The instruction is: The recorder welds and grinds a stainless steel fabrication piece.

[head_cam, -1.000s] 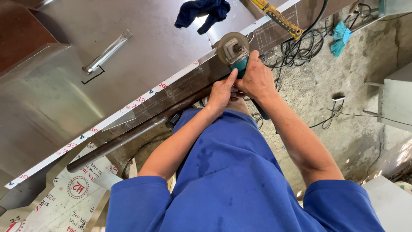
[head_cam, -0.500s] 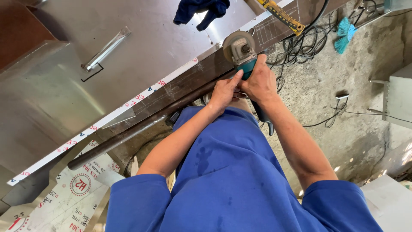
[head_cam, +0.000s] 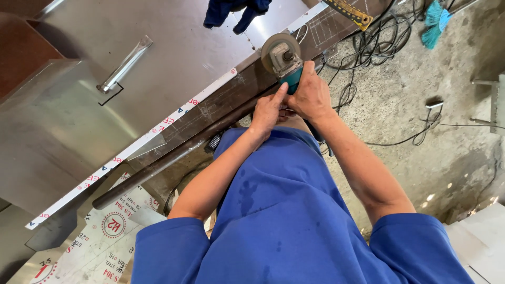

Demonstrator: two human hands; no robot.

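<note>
1. Right, head view only: angle grinder (head_cam: 286, 63) sits at 12 o'clock of frame, disc end resting at the edge of the dark steel bar (head_cam: 210, 113) that runs along the stainless sheet (head_cam: 173, 58).
2. Right hand (head_cam: 311, 97) is wrapped tight around the teal grinder body, just behind the gear head. Left hand (head_cam: 267, 111) sits at 9 o'clock of the right, fingers mostly curled, index finger extended onto the body; can't tell whether it really grips or only steadies.
3. Handling, my read: grinder is rigid, moderately heavy, nose-heavy at the gear head. Likely to twist in the grip, so hold on the body behind the head, well off the disc.
4. Disc looks thin and brittle; keep fingers off it.
5. Around: round pipe (head_cam: 158, 168) below the bar at 8 o'clock, tangled cables (head_cam: 363, 47) on the concrete at 1 o'clock, blue cloth (head_cam: 234, 11) on the sheet at 11 o'clock.
</note>
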